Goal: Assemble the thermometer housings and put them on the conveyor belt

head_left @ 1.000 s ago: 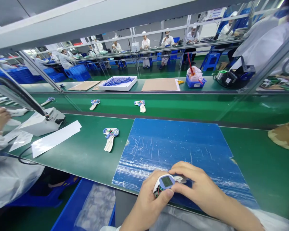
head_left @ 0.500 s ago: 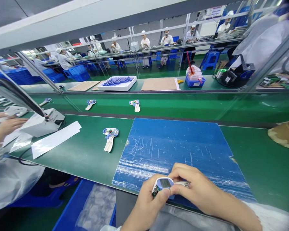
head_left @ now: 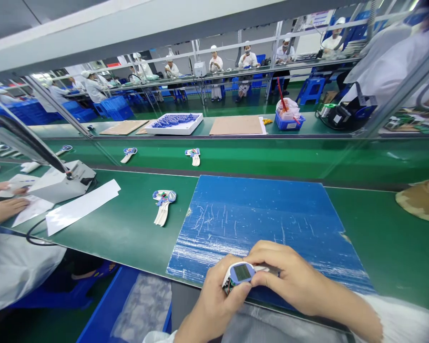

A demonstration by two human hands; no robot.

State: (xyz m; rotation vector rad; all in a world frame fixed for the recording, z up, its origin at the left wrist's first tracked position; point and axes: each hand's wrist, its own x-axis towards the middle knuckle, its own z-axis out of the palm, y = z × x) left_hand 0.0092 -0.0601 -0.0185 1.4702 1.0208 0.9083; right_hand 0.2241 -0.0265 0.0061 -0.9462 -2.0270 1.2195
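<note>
Apparently light and stiff, a white handheld electronic device [head_left: 239, 275] is held between both hands above the near edge of the blue mat [head_left: 264, 214], its display [head_left: 243, 272] turned up; whether the mat is touched cannot be told. Its plastic shell can probably be gripped safely by the rim or the pale handle [head_left: 262, 270], while the exposed circuitry [head_left: 229, 287] at its open side looks fragile and is best left unpressed. By the left hand [head_left: 217, 293] the display end is cupped, with the thumb laid along the lower edge and the fingers curled behind. By the right hand [head_left: 289, 276] the handle end is pinched, thumb and fingertips closed on it, wrist angled in from the right. To the left, a similar opened device [head_left: 161, 212] is laid on the green bench [head_left: 132, 219]
</note>
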